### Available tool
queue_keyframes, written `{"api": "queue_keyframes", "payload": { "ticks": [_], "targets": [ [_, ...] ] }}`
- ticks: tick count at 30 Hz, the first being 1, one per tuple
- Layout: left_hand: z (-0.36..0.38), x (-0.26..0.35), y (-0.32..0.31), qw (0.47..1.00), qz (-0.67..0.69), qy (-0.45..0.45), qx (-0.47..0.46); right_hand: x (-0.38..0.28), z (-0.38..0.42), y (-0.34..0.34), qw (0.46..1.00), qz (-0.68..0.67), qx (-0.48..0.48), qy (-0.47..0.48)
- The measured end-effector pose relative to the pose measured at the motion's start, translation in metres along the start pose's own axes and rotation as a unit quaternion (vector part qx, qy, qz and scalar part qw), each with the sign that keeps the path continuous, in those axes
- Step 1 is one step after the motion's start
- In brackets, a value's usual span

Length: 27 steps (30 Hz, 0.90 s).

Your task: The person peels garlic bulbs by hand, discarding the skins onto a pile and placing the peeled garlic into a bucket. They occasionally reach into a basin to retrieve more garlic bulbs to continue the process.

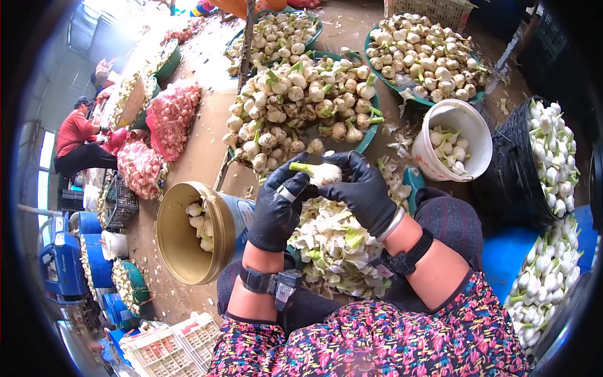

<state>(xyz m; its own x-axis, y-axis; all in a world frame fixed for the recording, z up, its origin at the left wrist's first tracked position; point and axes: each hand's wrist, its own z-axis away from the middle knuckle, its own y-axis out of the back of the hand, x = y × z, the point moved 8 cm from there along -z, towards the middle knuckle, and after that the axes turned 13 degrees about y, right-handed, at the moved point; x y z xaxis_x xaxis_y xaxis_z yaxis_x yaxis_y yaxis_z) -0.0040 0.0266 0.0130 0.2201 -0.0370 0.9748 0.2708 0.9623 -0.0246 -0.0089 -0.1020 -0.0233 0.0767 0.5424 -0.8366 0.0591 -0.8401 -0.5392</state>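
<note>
Between my hands, above my lap, is a white garlic bulb with a short green stem pointing left. My left hand, in a black glove with a white band on one finger, is closed at the stem side. My right hand, also black-gloved, has its fingers around the bulb from the right. Below them lies a heap of peeled garlic skins. Just beyond my hands, a green basin is piled with unpeeled garlic bulbs.
To the left a tan bucket holds a few peeled bulbs; a white bucket with more stands at right. A black tub of white bulbs is farther right. Another heaped basin lies behind. A seated person is near red mesh sacks.
</note>
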Motion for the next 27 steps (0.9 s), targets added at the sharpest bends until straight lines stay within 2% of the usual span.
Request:
{"api": "queue_keyframes", "payload": {
  "ticks": [1,5,7,8,10,11,13,14,15,16,17,18,19,20,21,23,24,25,27],
  "targets": [
    [-0.002,-0.007,0.0,0.996,0.085,0.027,-0.006,-0.004,0.0,-0.003,1.0,0.008,-0.01,0.025],
    [-0.002,-0.014,0.005,0.993,0.09,0.064,0.04,0.001,-0.001,-0.002,0.999,0.008,-0.025,0.048],
    [-0.002,-0.018,0.003,0.993,0.099,0.054,-0.027,0.009,-0.002,-0.001,1.0,-0.018,-0.012,0.005],
    [-0.002,-0.019,0.005,0.993,0.099,0.054,-0.027,0.006,-0.002,-0.002,1.0,-0.018,-0.012,0.005],
    [-0.002,-0.029,0.013,0.991,0.078,0.105,0.013,0.015,0.004,0.004,0.993,-0.039,0.052,-0.099],
    [-0.001,-0.027,0.014,0.991,0.078,0.105,0.013,0.017,0.004,0.007,0.993,-0.039,0.052,-0.1],
    [0.004,-0.001,0.012,0.988,-0.148,-0.021,0.046,0.036,0.013,-0.002,0.961,-0.141,-0.011,-0.236],
    [0.003,-0.001,0.015,0.988,-0.148,-0.019,0.047,0.034,0.017,-0.012,0.939,-0.205,-0.067,-0.267],
    [0.004,0.007,0.013,0.957,-0.273,-0.077,0.056,0.033,0.021,-0.014,0.938,-0.206,-0.067,-0.27],
    [0.005,0.014,0.008,0.908,-0.392,-0.135,0.063,0.031,0.031,-0.024,0.915,-0.21,-0.103,-0.327],
    [0.005,0.012,0.005,0.908,-0.391,-0.134,0.063,0.033,0.043,-0.033,0.888,-0.213,-0.138,-0.384],
    [0.005,0.012,-0.002,0.917,-0.367,-0.147,0.063,0.033,0.05,-0.04,0.877,-0.224,-0.163,-0.392],
    [0.005,0.014,-0.005,0.924,-0.343,-0.16,0.061,0.032,0.042,-0.037,0.919,-0.19,-0.133,-0.319],
    [0.005,0.011,0.0,0.956,-0.256,-0.13,0.053,0.031,0.04,-0.036,0.918,-0.189,-0.128,-0.324],
    [0.001,-0.007,0.01,0.992,-0.088,-0.031,0.082,0.029,0.037,-0.034,0.917,-0.188,-0.124,-0.33],
    [0.0,-0.007,0.018,0.999,-0.003,-0.036,0.031,0.034,0.025,-0.019,0.92,-0.216,-0.067,-0.321],
    [0.0,-0.025,0.02,0.988,0.135,0.076,0.003,0.034,0.021,-0.015,0.921,-0.228,-0.045,-0.312],
    [0.003,-0.022,0.014,0.98,0.164,0.091,-0.065,0.035,0.018,-0.011,0.921,-0.241,-0.022,-0.304],
    [0.006,-0.016,0.008,0.998,-0.011,0.024,-0.048,0.035,0.017,-0.015,0.914,-0.261,-0.048,-0.306]
  ]
}}
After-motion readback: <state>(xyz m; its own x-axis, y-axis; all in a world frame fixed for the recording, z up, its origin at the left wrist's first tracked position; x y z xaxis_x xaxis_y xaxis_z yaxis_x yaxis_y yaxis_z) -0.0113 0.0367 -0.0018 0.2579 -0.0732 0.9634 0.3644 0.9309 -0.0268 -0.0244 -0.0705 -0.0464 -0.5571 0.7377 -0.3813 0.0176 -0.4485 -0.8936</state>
